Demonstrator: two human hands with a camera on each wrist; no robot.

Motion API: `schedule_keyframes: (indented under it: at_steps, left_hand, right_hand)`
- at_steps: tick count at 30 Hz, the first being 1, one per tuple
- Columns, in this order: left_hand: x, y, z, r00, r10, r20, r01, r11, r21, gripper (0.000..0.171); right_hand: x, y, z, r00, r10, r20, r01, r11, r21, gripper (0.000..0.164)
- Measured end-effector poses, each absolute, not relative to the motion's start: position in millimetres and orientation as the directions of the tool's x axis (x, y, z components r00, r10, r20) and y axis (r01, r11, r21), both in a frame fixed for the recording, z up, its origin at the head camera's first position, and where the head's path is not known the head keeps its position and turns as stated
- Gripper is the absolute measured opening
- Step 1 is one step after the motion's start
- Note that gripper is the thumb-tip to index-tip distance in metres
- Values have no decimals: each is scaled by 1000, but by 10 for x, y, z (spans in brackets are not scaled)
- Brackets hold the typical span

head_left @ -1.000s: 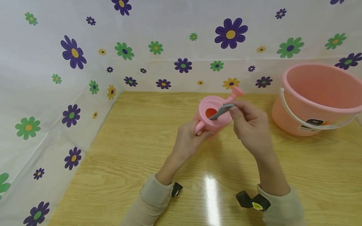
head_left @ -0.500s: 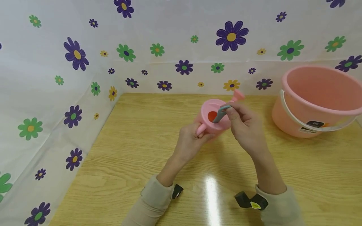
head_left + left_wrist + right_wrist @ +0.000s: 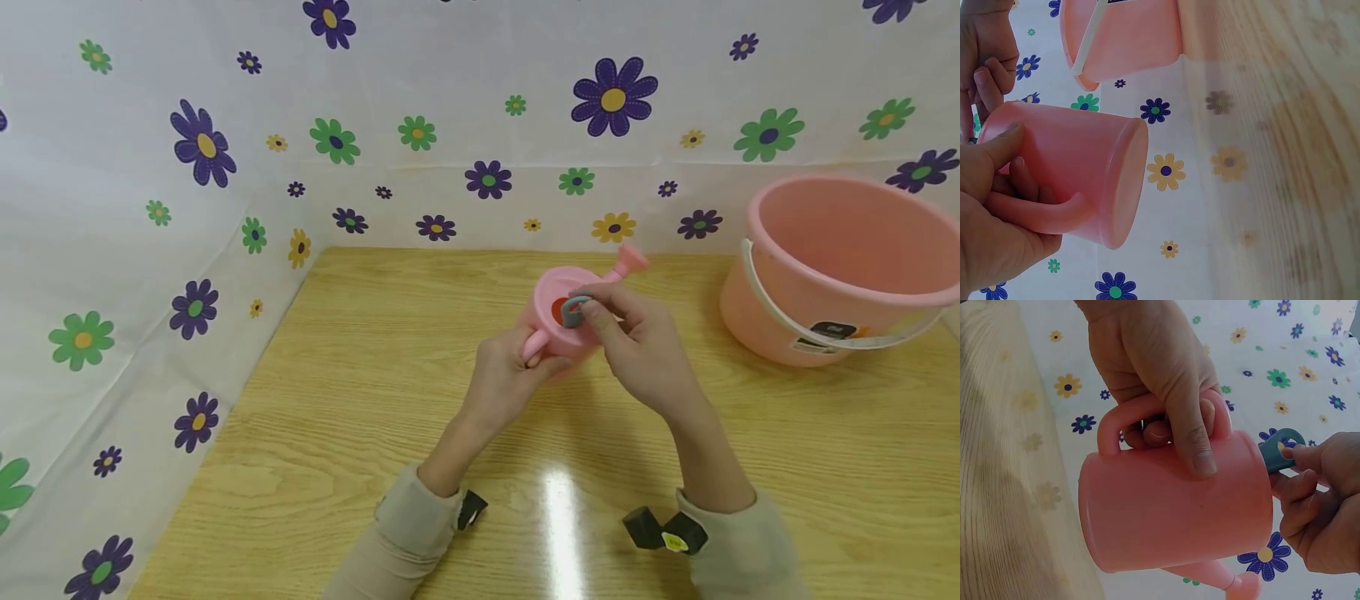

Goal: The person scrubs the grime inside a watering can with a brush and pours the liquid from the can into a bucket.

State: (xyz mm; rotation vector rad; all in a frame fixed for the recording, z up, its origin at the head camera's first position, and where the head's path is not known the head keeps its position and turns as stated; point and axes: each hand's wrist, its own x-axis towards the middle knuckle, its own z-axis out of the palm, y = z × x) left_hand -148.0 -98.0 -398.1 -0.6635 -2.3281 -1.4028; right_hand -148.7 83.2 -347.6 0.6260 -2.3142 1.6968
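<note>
My left hand [image 3: 501, 377] grips the handle of a small pink watering can [image 3: 1175, 506], its thumb lying on the can's side. The can is held up over the table, tilted, its spout with a flared rose [image 3: 633, 257] pointing to the back right. At the round opening in the can's top, my right hand [image 3: 647, 352] pinches a grey-teal tool [image 3: 1272, 457] by its end, which has a hole through it. The tool's lower part is hidden inside the can, so its kind does not show. Orange-red shows inside the opening.
A large pink bucket [image 3: 806, 312] with a white carrying handle [image 3: 780, 312] stands at the right on the wood-grain table [image 3: 337, 400]. A white sheet with printed flowers [image 3: 450, 75] covers the back and left sides.
My right hand has moved down and left, pushing the tool deeper into the can, so only its holed end shows now. The left hand holds the can nearly still.
</note>
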Motion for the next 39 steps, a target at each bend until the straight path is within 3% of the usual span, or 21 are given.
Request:
schedule_keyframes:
  at_steps: [7,16,24,32,39]
  left_hand:
    - [-1468,-972,-3982,-831,204,517,551,426,717,36]
    - [-1464,-965,-3992,-842,206,498,536,420,732,34]
    - [-1450,-952,-3983,-832,237,502,554,397,732,35]
    - [-1451,-941,-3972,-842,247,479,539,366,759,27]
    - [-1435,-942,-3979,-852,256,457,523,378,764,41]
  right_hand:
    - [-1442,811,-3460,-895,-223,386,-432,220,-874,14]
    - [-1430,800,-3457,-903,-233,361,-419,295,-859,20]
    - [-1422,852,-3416,-866,-230,444,-487,186,-853,17]
    - [-1486,882,-3437,-875,-297,383,-465,291,-836,18]
    - [-1424,946,-3397,-865,-248,436,-493,266,-828,18]
